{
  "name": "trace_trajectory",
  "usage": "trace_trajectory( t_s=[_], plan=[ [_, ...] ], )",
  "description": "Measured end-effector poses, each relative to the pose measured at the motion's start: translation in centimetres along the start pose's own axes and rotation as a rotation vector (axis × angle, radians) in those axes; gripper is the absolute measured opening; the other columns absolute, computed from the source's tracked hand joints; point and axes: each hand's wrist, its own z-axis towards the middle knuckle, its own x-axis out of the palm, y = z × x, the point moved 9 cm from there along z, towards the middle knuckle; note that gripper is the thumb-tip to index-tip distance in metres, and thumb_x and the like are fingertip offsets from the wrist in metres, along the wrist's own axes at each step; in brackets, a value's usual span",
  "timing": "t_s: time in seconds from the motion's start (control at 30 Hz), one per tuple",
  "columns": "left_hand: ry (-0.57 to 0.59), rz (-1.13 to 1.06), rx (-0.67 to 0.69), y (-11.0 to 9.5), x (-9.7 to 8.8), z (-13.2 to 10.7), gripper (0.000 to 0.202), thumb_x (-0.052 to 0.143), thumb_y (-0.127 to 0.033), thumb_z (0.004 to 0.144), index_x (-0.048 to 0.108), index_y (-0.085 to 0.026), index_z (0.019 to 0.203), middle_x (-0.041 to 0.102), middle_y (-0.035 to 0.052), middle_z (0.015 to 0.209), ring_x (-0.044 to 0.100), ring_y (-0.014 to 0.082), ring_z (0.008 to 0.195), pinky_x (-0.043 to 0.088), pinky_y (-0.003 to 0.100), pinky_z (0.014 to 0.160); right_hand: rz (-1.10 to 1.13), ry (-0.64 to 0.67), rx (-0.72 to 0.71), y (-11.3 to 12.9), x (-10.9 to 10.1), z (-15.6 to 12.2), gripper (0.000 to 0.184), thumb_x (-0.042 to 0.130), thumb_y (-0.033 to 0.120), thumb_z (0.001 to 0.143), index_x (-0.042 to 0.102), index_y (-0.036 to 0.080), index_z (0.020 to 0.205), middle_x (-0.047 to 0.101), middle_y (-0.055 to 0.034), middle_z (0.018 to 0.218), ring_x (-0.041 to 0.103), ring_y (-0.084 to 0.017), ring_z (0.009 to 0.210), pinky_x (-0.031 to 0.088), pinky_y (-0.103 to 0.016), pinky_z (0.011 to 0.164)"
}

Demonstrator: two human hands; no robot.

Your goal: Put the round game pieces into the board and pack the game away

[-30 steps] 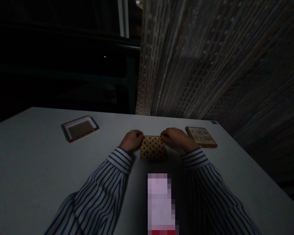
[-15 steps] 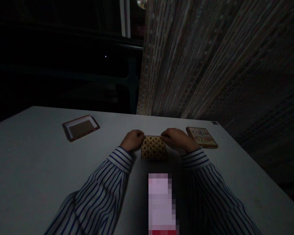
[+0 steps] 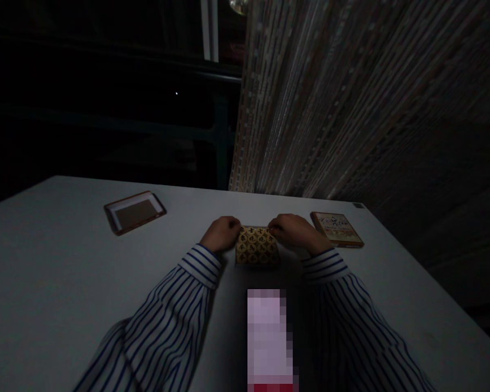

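A block of round Chinese chess pieces (image 3: 253,247), pale with dark characters, lies in rows in the middle of the table. A thin clear or pale edge runs around the block; whether it is a tray or a wrapper I cannot tell. My left hand (image 3: 221,234) is closed at the far left corner, fingers curled in against the edge. At the far right corner my right hand (image 3: 292,231) pinches the same edge, back of the hand turned up. The fingertips of both hands are partly hidden.
An open, shallow box half (image 3: 134,212) with a brown inside base lies at the left. Beyond my right hand sits a printed box lid or flat box (image 3: 337,228). The white table (image 3: 65,283) ends before a string curtain (image 3: 294,109). A pixelated patch covers the bottom centre.
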Motion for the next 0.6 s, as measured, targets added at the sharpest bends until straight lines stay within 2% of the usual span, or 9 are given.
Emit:
trace_trajectory(
  t_s=[0.6],
  plan=[
    [0.003,-0.014,0.028,0.31,0.44,0.35,0.031,0.044,-0.034,0.075,0.065,-0.015,0.090,0.067,0.0079,0.089,0.060,0.0183,0.082,0.044,0.025,0.070,-0.025,-0.007,-0.006,0.08,0.03,-0.02,0.029,0.043,0.027,0.080,0.062,0.022,0.101,0.063,-0.0060,0.101,0.055,-0.018,0.094,0.037,-0.025,0.075]
  ],
)
